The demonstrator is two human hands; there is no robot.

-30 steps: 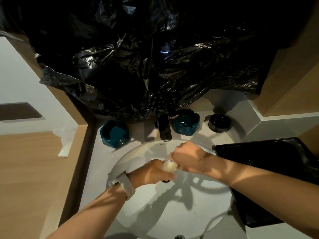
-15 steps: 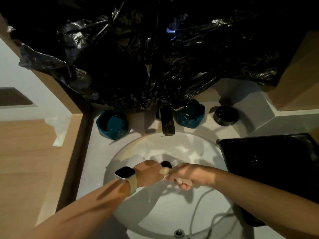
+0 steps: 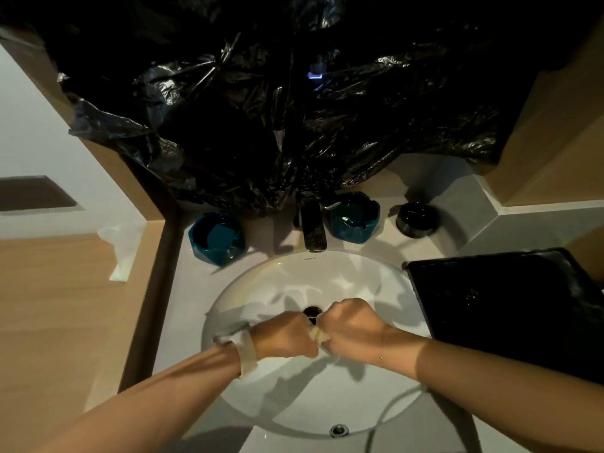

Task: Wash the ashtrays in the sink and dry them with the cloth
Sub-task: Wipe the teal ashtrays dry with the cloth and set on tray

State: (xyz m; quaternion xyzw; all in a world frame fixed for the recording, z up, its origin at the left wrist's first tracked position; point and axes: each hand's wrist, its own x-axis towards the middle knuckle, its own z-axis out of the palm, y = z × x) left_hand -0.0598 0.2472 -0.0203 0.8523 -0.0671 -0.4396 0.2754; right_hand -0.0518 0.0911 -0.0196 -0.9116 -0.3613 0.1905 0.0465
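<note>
Pinching a small pale object, likely soap, both hands, left (image 3: pixel 283 335) and right (image 3: pixel 354 326), meet mid-frame over the sink (image 3: pixel 376 279), while glazed, slippery teal ashtrays (image 3: pixel 216 237) (image 3: pixel 354 217) flanking the faucet (image 3: pixel 313 228) want rim grips.

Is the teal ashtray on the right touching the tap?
Cannot tell. In the head view the right teal ashtray sits close beside the faucet, but shadow and a lever overlapping its rim hide whether they meet.

bare forearms, no sleeves; pale watch strap (image 3: pixel 247 354) on left wrist.
</note>
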